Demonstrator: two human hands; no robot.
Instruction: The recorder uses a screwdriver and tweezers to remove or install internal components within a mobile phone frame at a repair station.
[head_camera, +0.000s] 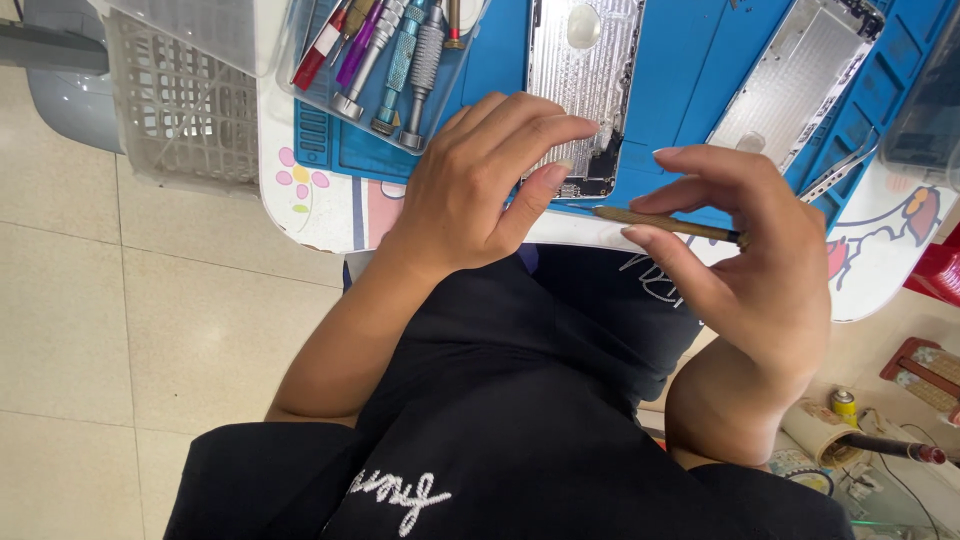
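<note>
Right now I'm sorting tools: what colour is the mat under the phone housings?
Blue mat, clearest in the head view, under both silver housings.

Left hand covers the lower left part of the silver phone housing; what the fingertips touch underneath cannot be told. Housing's upper end cut by the top edge. Thin brown tool in the right hand: far end hidden behind the palm, tip too fine to make out. Second housing, beyond the right fingers, runs off the top. Screwdrivers left of the grip: handles cut off. Tweezers partly behind the right hand.
</note>
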